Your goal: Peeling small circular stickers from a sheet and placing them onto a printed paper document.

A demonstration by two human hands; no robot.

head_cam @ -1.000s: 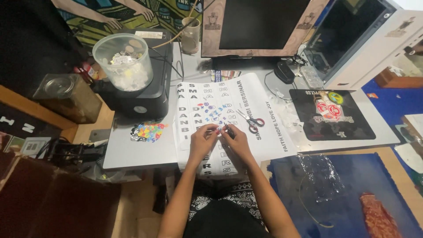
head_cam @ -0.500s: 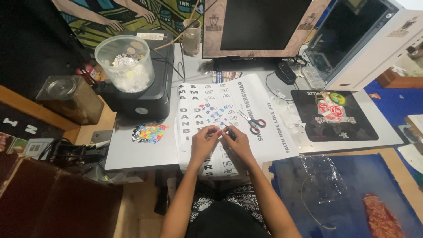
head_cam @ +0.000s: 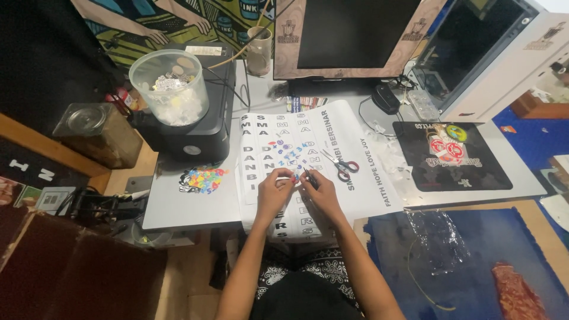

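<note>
- A small piece, too tiny to identify, is pinched between both hands above the white lettered sheet (head_cam: 308, 160) at the near edge of the tabletop (head_cam: 195, 207).
- Left hand (head_cam: 274, 191) and right hand (head_cam: 320, 191) are together, fingertips meeting on that piece.
- Risk: the piece is very small; a slip in the pinch would likely drop it among the loose coloured letters (head_cam: 290, 153), where it is hard to find.
- Risk: the sheet overhangs the edge towards the lap; forearm pressure could drag it and scatter the letters.
- Scissors (head_cam: 339, 165) lie just beside the right hand; a careless sweep could catch them.
</note>
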